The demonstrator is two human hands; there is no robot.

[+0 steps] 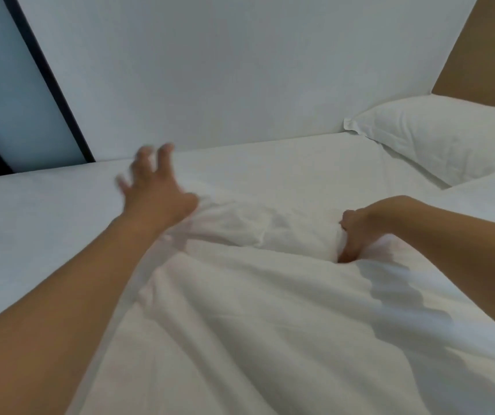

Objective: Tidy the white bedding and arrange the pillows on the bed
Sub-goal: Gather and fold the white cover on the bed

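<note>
Clutching duvet [270, 310] — right hand [357, 232] (fingertips buried); left hand [153, 181] blurred, fingers splayed.

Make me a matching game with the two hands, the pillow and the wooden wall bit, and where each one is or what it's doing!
Things:
1. bare left hand
2. bare right hand
3. plump white pillow
4. brown wooden wall panel

States or places:
A. clutching a bunched fold of the crumpled white duvet
B. lying at the far right of the bed, against the wall
C. fingers spread, reaching over the smooth white sheet
D. top right corner, above the pillow

Pairs: 1-C, 2-A, 3-B, 4-D
</note>
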